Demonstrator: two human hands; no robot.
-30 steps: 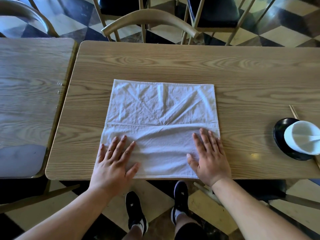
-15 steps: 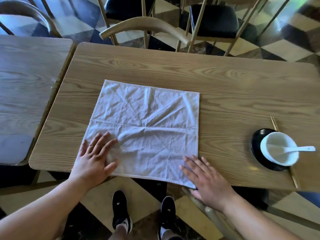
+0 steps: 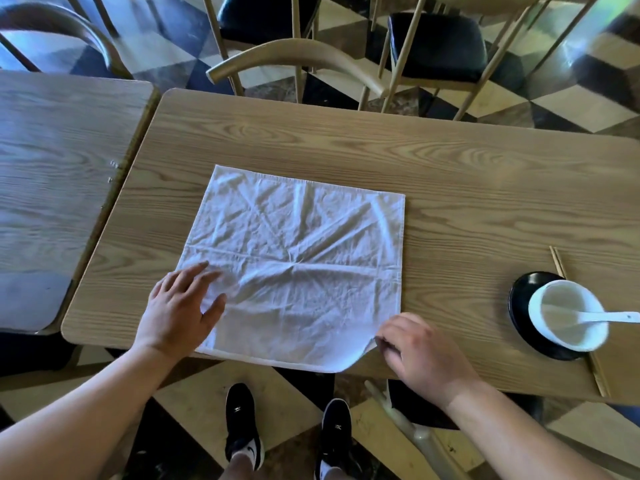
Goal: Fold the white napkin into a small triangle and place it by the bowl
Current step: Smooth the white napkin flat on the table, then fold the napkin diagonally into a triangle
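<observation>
Napkin: white, creased, spread open as a square on my table, its near edge hanging slightly over the table's front rim. Near right corner lifted and curled up off the wood.

Right hand: at that raised corner, fingers curled, fingertips pinching the cloth there.

Left hand: flat, palm down, fingers spread, pressing the napkin's near left part.

Bowl: white, well to the right of the napkin, near the table's front edge, apart from the cloth. White spoon lies in it, handle pointing right. Bowl sits on a black saucer.

Chopsticks: a pair, running under the saucer.

Second table: to my left, just beside mine.

Chairs: beyond the far edge, on a chequered floor.
</observation>
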